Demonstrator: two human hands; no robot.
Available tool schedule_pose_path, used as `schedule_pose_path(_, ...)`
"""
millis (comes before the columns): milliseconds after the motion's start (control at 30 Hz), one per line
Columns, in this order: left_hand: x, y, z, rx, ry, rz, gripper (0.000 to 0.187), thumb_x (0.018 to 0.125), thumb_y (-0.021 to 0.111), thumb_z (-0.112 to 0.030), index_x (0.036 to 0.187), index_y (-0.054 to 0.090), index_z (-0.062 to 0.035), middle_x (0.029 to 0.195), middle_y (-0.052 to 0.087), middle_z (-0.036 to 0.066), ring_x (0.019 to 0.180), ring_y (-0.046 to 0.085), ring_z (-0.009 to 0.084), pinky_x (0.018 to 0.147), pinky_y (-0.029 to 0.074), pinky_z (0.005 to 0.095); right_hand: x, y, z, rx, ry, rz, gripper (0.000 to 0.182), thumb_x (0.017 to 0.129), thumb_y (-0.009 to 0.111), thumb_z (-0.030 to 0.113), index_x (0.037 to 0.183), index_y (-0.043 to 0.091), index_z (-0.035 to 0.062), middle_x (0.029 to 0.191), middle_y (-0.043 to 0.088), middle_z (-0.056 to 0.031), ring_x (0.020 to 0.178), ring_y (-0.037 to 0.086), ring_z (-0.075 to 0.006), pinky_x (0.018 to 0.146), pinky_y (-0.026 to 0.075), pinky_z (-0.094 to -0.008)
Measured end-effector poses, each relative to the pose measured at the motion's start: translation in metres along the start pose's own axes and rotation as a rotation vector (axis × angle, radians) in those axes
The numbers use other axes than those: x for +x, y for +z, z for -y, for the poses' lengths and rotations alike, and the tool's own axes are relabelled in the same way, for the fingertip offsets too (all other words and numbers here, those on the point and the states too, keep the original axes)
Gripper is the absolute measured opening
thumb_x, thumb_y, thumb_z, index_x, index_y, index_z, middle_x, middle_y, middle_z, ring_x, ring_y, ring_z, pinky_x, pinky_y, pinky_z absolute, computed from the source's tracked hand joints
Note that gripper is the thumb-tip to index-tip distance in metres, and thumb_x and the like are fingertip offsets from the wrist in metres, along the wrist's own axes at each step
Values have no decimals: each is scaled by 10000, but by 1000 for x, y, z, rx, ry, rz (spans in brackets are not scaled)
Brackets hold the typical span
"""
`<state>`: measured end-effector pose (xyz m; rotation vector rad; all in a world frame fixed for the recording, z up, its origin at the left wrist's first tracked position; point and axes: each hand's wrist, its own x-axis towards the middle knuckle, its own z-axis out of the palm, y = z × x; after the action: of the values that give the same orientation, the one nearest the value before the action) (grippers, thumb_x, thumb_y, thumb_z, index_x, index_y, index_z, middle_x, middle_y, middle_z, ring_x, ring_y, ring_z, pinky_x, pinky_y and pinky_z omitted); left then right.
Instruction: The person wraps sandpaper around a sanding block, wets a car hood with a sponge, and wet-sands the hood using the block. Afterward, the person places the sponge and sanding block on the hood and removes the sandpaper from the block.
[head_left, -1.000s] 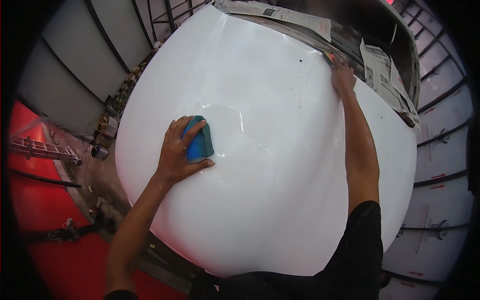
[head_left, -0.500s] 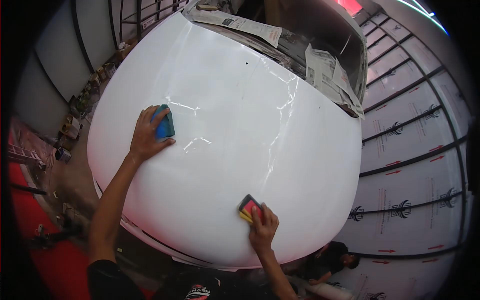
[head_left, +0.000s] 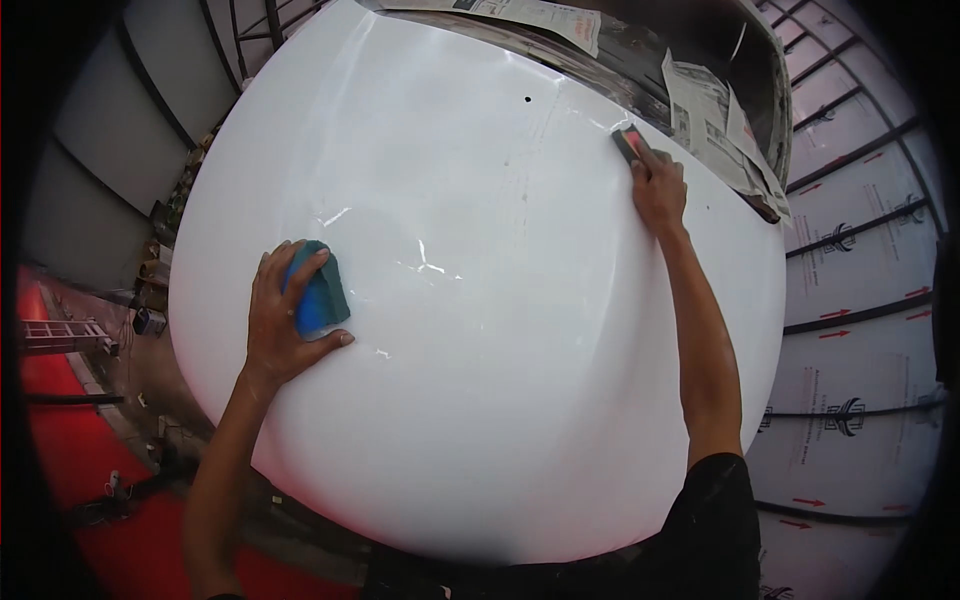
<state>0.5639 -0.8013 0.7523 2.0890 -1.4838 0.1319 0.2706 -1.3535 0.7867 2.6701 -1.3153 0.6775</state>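
In the head view, the left hand (head_left: 272, 315) is gripping a blue-green sponge (head_left: 322, 296) on the white hood (head_left: 440, 400); the right hand (head_left: 660, 195) is holding a dark pad (head_left: 624, 146) (it is showing some pink) near the newspaper (head_left: 705, 110). Seemingly, rubbing is the step; another stroke is probably calling for even pressure.

White hood (head_left: 450, 430); blue-green sponge (head_left: 318, 300) in left hand (head_left: 276, 318), toward left edge; dark block (head_left: 624, 146) in right hand (head_left: 660, 197), near far edge.

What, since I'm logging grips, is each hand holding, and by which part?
Left hand: a blue and green sponge, gripped over its blue face. Right hand: a dark block, gripped over its reddish face.
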Motion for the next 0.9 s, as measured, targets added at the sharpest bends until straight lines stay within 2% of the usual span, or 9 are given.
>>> schedule_pose_path(133, 1, 1, 3, -59, 22, -5, 1193, 582, 1059, -435, 1632, 543, -203, 1646, 494, 201, 1545, 447, 489, 1272, 401, 614, 91, 34, 23, -248, 206, 50, 485, 1133, 550, 368, 1614, 602, 331, 1528, 641, -124, 1482, 526, -381, 1152, 466, -665)
schedule_pose_path(333, 0, -3, -1, -16, -1, -23, 1186, 584, 1073, -364, 1629, 533, -215, 1621, 509, 175, 1516, 475, 465, 1251, 436, 589, 47, 25, 21, -68, 175, 33, 457, 1128, 588, 376, 1584, 627, 360, 1507, 662, -80, 1437, 558, -356, 1152, 464, -620)
schedule_pose_path(467, 0, 0, -5, -32, 1, -48, 1163, 594, 1071, -321, 1617, 527, -220, 1599, 520, 164, 1494, 494, 443, 1239, 454, 575, -91, -5, 47, 79, 6, -154, 464, 1079, 680, 260, 1544, 689, 271, 1556, 651, -108, 1395, 580, -354, 1207, 431, -518)
schedule_pose_path(567, 1, -4, -9, -60, 16, -68, 1135, 607, 1058, -269, 1610, 527, -227, 1581, 530, 165, 1468, 513, 431, 1232, 466, 561, -232, -58, 81, 199, -46, -151, 574, 1028, 720, 111, 1584, 657, 238, 1597, 609, -145, 1420, 546, -349, 1220, 396, -507)
schedule_pose_path(667, -1, -5, -13, -56, 19, -62, 1112, 627, 1040, -254, 1613, 526, -218, 1581, 527, 175, 1463, 512, 443, 1233, 461, 557, -391, -126, 111, 209, -47, -26, 711, 906, 767, -13, 1581, 654, 180, 1634, 571, -163, 1435, 543, -354, 1214, 394, -501)
schedule_pose_path(767, -1, -4, -13, -58, 27, -79, 1110, 627, 1027, -237, 1618, 529, -194, 1595, 509, 193, 1467, 503, 459, 1230, 455, 554, -549, -166, 114, 180, -31, 11, 656, 851, 782, 0, 1485, 737, 166, 1579, 614, -183, 1399, 572, -382, 1155, 443, -536)
schedule_pose_path(800, -3, -3, -13, -47, 15, -70, 1098, 642, 1024, -258, 1620, 525, -204, 1606, 504, 188, 1490, 483, 460, 1248, 440, 564, -593, -170, 104, 141, -25, 23, 588, 913, 779, 78, 1482, 744, 219, 1581, 622, -160, 1390, 571, -363, 1139, 452, -543)
schedule_pose_path(833, -3, -1, -13, -37, 6, -64, 1087, 658, 1021, -280, 1621, 521, -215, 1617, 500, 182, 1514, 463, 461, 1265, 424, 573, -613, -176, 91, 112, -74, 20, 585, 901, 789, 82, 1469, 753, 219, 1566, 637, -160, 1368, 589, -359, 1131, 459, -543)
schedule_pose_path(900, 0, -2, -10, -20, 3, -48, 1081, 670, 1018, -302, 1625, 516, -226, 1633, 494, 175, 1542, 439, 464, 1286, 403, 588, -578, -182, 69, 111, -158, 70, 608, 887, 800, 74, 1477, 746, 212, 1561, 640, -160, 1360, 597, -356, 1122, 463, -544)
